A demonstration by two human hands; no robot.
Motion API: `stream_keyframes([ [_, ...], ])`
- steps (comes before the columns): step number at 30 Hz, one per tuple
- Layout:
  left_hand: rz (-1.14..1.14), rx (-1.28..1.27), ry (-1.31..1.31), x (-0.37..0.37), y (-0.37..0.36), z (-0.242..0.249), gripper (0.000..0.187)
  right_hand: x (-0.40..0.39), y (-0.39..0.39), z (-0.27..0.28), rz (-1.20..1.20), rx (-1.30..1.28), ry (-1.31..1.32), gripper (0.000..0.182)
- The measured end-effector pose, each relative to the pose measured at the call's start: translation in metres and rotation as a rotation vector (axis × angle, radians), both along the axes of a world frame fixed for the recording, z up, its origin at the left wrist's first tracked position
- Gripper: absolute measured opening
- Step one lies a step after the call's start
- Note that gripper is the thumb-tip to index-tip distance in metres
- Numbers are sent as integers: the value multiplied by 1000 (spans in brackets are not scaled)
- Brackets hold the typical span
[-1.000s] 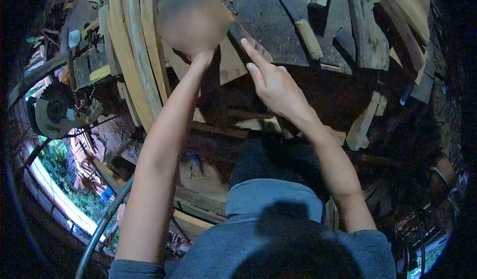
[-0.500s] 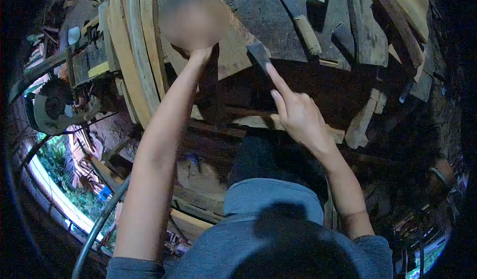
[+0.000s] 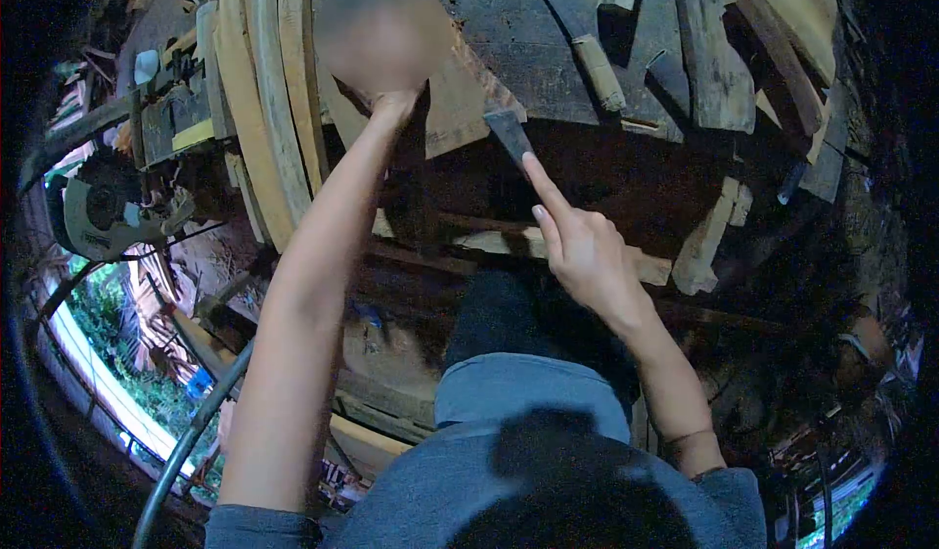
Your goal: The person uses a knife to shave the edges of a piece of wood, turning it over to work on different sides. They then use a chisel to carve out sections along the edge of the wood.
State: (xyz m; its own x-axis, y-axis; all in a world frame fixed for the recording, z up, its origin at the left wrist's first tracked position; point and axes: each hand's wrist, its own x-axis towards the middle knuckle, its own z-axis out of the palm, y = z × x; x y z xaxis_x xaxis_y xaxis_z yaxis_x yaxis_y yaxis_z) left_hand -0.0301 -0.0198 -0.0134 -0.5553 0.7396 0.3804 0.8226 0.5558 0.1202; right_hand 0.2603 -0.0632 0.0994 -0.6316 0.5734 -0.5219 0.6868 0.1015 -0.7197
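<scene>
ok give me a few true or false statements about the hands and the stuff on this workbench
1. The right hand points its index finger at a small dark wood piece at the bench edge. True.
2. The left hand is down by the person's lap. False: it is raised at the bench, and blur hides most of it.
3. A circular saw sits at the left of the view. True.
4. The curved wooden strips lie to the right of the right hand. False: they lie on the left, beside the left arm.

Small dark wedge-shaped piece (image 3: pixel 510 130), perhaps wood, at workbench edge (image 3: pixel 587 128)
</scene>
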Motion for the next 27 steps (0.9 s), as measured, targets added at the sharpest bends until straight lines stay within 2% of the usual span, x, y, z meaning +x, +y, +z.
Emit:
stream_keyframes([
  [5,-25,15,8,-7,-2,-6,25,0,-7,-5,-24,-12,46,59],
  [7,-13,3,16,-9,-4,-10,25,1,-17,-15,9,199,2,60],
  [17,-5,-5,7,-10,-5,-10,27,8,-30,-24,-29,299,-10,64],
  [19,-12,14,-13,-7,1,-8,27,9,-34,-32,-1,396,-38,64],
  [23,-5,-9,11,-11,0,-9,28,11,-28,-36,-6,282,1,67],
  [27,17,-25,32,-10,-1,-9,29,6,-31,-39,10,442,-35,68],
])
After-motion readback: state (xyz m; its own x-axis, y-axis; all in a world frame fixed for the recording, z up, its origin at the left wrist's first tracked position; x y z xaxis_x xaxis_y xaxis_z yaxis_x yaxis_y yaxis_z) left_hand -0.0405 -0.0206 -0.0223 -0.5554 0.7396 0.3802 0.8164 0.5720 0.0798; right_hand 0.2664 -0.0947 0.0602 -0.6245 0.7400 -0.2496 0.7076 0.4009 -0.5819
